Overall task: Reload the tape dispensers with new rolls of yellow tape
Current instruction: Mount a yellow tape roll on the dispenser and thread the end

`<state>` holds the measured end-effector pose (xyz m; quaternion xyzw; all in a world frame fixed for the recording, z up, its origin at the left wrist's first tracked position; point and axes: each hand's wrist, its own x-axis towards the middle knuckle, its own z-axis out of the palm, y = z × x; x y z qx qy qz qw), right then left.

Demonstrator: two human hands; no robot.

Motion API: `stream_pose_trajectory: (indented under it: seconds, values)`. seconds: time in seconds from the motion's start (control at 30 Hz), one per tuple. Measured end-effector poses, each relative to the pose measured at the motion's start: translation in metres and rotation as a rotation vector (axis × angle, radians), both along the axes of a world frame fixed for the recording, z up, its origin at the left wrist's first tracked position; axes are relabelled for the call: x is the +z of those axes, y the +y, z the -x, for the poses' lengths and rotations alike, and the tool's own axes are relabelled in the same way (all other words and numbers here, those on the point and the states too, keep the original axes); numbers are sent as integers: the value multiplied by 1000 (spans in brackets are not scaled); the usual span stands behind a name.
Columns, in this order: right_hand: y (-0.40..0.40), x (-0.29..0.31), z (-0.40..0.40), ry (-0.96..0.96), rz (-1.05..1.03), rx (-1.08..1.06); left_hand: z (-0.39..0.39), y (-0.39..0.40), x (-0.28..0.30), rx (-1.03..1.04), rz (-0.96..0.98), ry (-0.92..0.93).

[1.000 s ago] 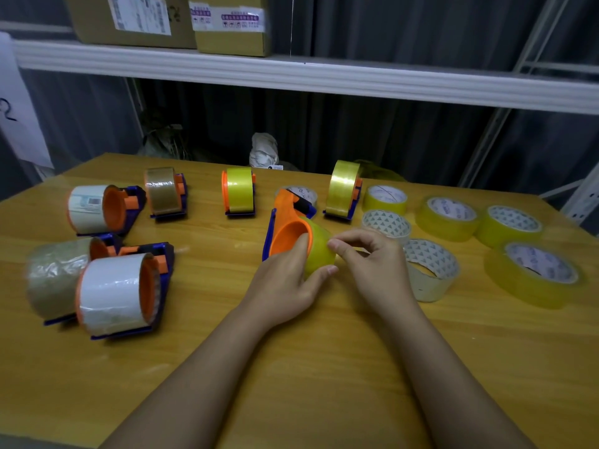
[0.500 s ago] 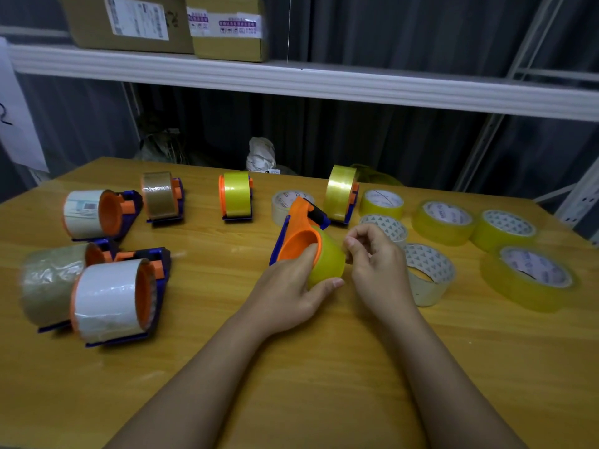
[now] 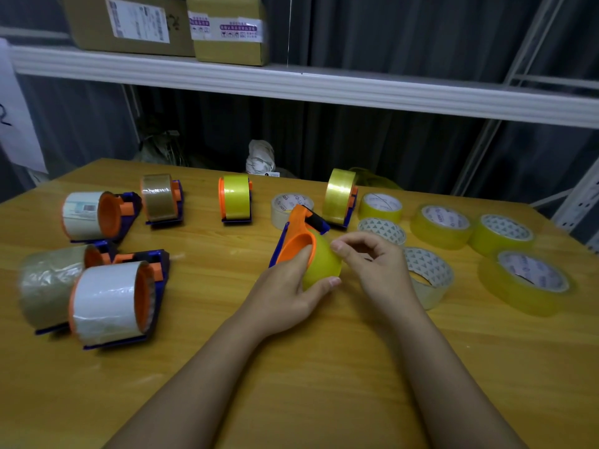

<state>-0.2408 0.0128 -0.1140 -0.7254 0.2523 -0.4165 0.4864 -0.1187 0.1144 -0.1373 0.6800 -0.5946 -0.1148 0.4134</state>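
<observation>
Yellow tape roll (image 3: pixel 324 267) is sitting on the orange hub of the blue-and-orange dispenser (image 3: pixel 296 243), near mid-surface, its axis running roughly 10 o'clock to 4 o'clock, with the dispenser's cutter end pointing away toward 12 o'clock. Left hand (image 3: pixel 285 296) is gripping this assembly from 7 o'clock: thumb lying on the orange hub, fingers (image 3: pixel 334 280) curling under the roll's near face. Right hand (image 3: pixel 372 264) is sitting just beside the roll at 3 o'clock, its fingers narrowly pinched with thumb and forefinger tips at the roll's upper right edge; I cannot tell whether a tape end is actually between them, since nothing of it is showing. Judgement: the step in hand is finding and lifting the free end, and the coming move depends on that end being drawn from the right hand's side toward 12 o'clock, over the cutter; the right hand is the nearer one for that pull while the left is steadying the dispenser. Outward: two loaded yellow dispensers (image 3: pixel 236 200) are standing at 11 and 12 o'clock, spare yellow rolls (image 3: pixel 525 283) are lying flat from 1 to 3 o'clock, and dispensers with clear or white rolls (image 3: pixel 110 299) are lying at 9 o'clock on the wooden surface (image 3: pixel 308 384).
</observation>
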Motion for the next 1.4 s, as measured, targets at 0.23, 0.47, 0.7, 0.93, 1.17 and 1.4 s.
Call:
stream_pose_trajectory:
  seconds: [0.23, 0.47, 0.7, 0.93, 1.17, 1.4]
  values:
    - [-3, 1, 1, -87, -253, 83, -3, -1, -5, -45, 22, 41]
    - [-5, -1, 2, 7, -219, 38, -5, -2, -5, -58, 27, 82]
    - [-4, -1, 3, 4, -300, 16, -4, 1, 1, -65, 41, 291]
    - [-2, -3, 1, 63, -152, -56, -7, 4, 8, -37, 118, 220]
    - [-10, -12, -3, 113, -87, -197, -8, 5, 9, -8, 159, 216]
    - [-9, -13, -6, 180, 65, -240, -17, 6, 8, 56, 141, 212]
